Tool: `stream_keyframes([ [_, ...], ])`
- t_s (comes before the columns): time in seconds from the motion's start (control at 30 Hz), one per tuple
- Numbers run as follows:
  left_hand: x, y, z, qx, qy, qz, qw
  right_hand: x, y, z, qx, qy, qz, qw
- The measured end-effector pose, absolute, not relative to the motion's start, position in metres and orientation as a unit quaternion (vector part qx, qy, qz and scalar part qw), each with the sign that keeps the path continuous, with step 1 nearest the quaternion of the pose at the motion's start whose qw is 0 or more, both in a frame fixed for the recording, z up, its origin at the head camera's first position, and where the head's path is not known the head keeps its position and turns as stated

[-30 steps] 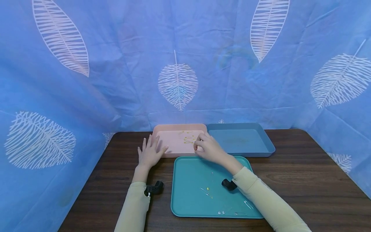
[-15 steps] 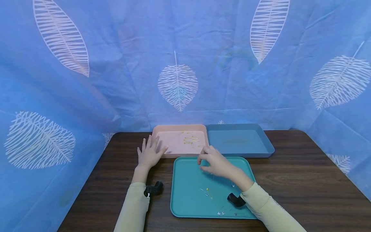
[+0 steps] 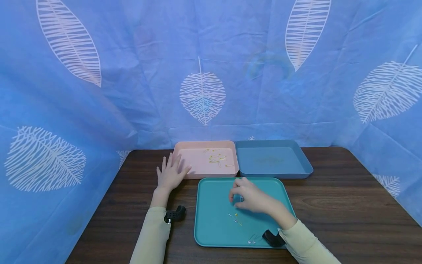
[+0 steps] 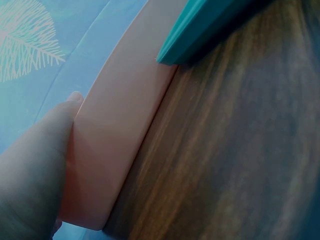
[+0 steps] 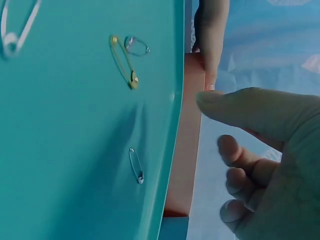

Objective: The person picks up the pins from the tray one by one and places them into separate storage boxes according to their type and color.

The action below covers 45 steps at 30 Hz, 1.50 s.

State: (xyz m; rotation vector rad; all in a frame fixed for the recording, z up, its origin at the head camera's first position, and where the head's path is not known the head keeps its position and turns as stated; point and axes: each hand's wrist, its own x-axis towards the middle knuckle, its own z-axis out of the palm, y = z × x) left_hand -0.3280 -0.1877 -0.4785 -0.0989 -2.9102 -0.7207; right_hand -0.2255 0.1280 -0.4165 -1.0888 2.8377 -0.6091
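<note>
My left hand [image 3: 169, 178] rests with its fingers spread at the left end of the pink tray [image 3: 194, 161]. In the left wrist view its thumb [image 4: 45, 135] lies against that tray's rim. Several gold safety pins [image 3: 215, 161] lie inside the pink tray. Over the teal tray [image 3: 211, 209], my right hand [image 3: 252, 198] hovers with thumb and bent fingers apart and nothing between them. Below it, a small silver safety pin [image 5: 136, 166] lies on the teal tray. A gold safety pin [image 5: 124, 62] and another silver safety pin [image 5: 137, 46] lie farther along.
A blue tray [image 3: 273, 161] stands to the right of the pink one, at the back of the dark wooden table [image 3: 333, 198]. More silver safety pins [image 3: 252, 241] lie near the teal tray's front edge. A blue leaf-patterned cloth [image 3: 244, 91] hangs behind.
My right hand has drawn back from the pink tray to above the teal tray. A gold safety pin now shows at the pink tray's right side. The left hand has stayed put.
</note>
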Motion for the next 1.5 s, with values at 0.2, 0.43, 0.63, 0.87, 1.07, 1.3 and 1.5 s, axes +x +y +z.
stream_keyframes([
  [0.2,-0.329,-0.188,-0.479,-0.036,-0.967,-0.241,0.069,-0.22,0.132,-0.419,-0.34,0.915,-0.207,0.062],
  [0.43,-0.329,-0.188,-0.477,-0.035,-0.968,-0.241,0.069,-0.216,0.133,-0.425,-0.333,0.915,-0.212,0.081],
  [0.63,-0.33,-0.188,-0.477,-0.035,-0.968,-0.238,0.07,-0.215,0.132,-0.432,-0.336,0.914,-0.208,0.093],
  [0.87,-0.329,-0.188,-0.478,-0.031,-0.968,-0.239,0.073,-0.217,0.13,-0.433,-0.335,0.914,-0.208,0.097],
  [1.07,-0.329,-0.188,-0.478,-0.03,-0.968,-0.238,0.071,-0.218,0.13,-0.434,-0.328,0.918,-0.201,0.1],
  [1.3,-0.328,-0.187,-0.478,-0.032,-0.968,-0.239,0.064,-0.218,0.131,-0.433,-0.327,0.922,-0.189,0.09],
  [1.5,-0.328,-0.186,-0.479,-0.029,-0.969,-0.236,0.064,-0.217,0.128,-0.43,-0.321,0.923,-0.186,0.101],
])
